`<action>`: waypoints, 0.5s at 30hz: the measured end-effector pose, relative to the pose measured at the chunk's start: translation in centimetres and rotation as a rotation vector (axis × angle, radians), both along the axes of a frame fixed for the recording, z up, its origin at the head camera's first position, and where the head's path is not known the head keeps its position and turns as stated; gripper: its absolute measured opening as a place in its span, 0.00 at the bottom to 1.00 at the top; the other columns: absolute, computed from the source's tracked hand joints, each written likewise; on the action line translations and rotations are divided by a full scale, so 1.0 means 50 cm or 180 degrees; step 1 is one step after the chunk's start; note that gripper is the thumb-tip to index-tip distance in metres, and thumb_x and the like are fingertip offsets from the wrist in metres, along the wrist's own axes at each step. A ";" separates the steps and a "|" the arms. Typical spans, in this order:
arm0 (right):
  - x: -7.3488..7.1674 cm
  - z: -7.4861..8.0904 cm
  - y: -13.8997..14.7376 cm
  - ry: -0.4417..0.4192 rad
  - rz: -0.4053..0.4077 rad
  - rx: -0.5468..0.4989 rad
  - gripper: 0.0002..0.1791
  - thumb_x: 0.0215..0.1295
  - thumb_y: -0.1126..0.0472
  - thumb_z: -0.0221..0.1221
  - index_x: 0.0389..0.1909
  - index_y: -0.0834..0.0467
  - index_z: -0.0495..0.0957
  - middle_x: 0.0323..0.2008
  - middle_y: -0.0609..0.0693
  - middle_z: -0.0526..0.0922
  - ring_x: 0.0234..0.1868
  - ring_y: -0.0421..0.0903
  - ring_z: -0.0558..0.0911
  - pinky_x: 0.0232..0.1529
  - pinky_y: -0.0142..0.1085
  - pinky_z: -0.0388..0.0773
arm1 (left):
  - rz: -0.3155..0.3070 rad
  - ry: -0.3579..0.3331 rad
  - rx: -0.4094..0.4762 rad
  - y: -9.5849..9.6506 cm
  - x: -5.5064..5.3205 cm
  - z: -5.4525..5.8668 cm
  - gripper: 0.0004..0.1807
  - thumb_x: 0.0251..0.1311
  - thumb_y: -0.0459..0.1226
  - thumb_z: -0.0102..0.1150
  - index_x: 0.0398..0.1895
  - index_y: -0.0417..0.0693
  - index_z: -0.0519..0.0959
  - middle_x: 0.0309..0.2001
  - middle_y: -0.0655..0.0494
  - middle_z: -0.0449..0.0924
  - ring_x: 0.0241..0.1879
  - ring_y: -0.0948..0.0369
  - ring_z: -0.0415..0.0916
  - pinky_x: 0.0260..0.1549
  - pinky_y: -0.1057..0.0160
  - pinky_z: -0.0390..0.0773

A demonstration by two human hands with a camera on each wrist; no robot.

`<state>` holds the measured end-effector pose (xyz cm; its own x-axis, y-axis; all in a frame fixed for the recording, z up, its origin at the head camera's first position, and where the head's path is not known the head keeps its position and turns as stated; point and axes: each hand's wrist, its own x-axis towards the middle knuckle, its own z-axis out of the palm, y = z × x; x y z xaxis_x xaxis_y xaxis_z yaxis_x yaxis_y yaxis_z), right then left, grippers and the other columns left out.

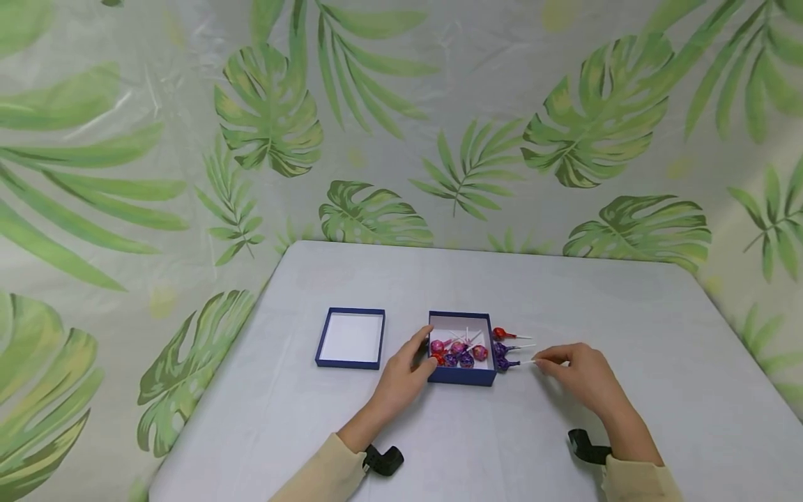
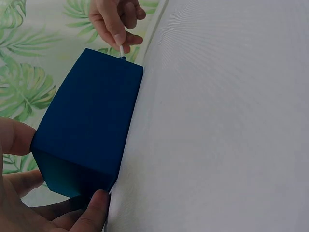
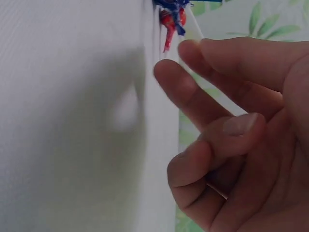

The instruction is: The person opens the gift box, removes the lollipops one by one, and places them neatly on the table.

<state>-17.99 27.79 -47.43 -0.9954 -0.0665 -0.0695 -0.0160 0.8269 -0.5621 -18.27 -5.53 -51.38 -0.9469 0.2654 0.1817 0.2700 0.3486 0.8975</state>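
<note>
A dark blue open box (image 1: 461,377) stands on the table, with several wrapped lollipops (image 1: 465,360) in red, pink and purple inside. My left hand (image 1: 401,376) grips its left side, thumb at the near left corner. In the left wrist view, fingers hold the end of the blue box (image 2: 91,111). Right of the box, my right hand (image 1: 583,376) pinches the white stick of a purple lollipop (image 1: 505,364), whose head is close beside the box wall. Another purple lollipop (image 1: 500,349) and a red lollipop (image 1: 500,333) lie just beyond, sticks pointing right.
The shallow box lid (image 1: 348,364), blue-rimmed and white inside, lies to the left of the box. A white cloth covers the table (image 1: 251,432). Behind it hangs a leaf-patterned curtain (image 1: 483,70).
</note>
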 end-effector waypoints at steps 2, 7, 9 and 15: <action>0.000 -0.004 0.002 -0.0056 0.0007 0.0020 0.13 0.68 0.51 0.64 0.45 0.53 0.89 0.46 0.53 0.86 0.47 0.54 0.80 0.40 0.47 0.76 | -0.0002 0.0016 -0.0005 0.000 0.000 0.001 0.32 0.71 0.41 0.53 0.78 0.55 0.62 0.73 0.50 0.65 0.71 0.53 0.63 0.67 0.51 0.66; -0.003 -0.011 0.007 -0.0143 0.0014 -0.0002 0.12 0.67 0.52 0.65 0.45 0.53 0.89 0.47 0.56 0.86 0.49 0.57 0.79 0.42 0.52 0.77 | -0.0009 0.0026 0.0006 0.001 0.002 0.006 0.32 0.72 0.40 0.53 0.78 0.54 0.62 0.74 0.50 0.64 0.71 0.52 0.63 0.66 0.50 0.67; -0.003 -0.014 0.007 -0.0164 0.0004 -0.0009 0.11 0.66 0.53 0.65 0.45 0.52 0.90 0.47 0.56 0.86 0.48 0.56 0.79 0.41 0.49 0.77 | -0.0012 0.0030 0.0008 0.001 0.003 0.007 0.32 0.72 0.40 0.53 0.78 0.54 0.62 0.74 0.50 0.63 0.71 0.52 0.62 0.67 0.50 0.66; -0.008 -0.021 0.006 -0.0167 -0.0024 -0.0012 0.09 0.64 0.55 0.67 0.43 0.50 0.90 0.43 0.53 0.86 0.41 0.50 0.77 0.34 0.40 0.71 | 0.0000 0.0049 0.0005 0.001 0.002 0.004 0.32 0.71 0.41 0.53 0.77 0.54 0.62 0.74 0.50 0.64 0.71 0.51 0.63 0.66 0.49 0.67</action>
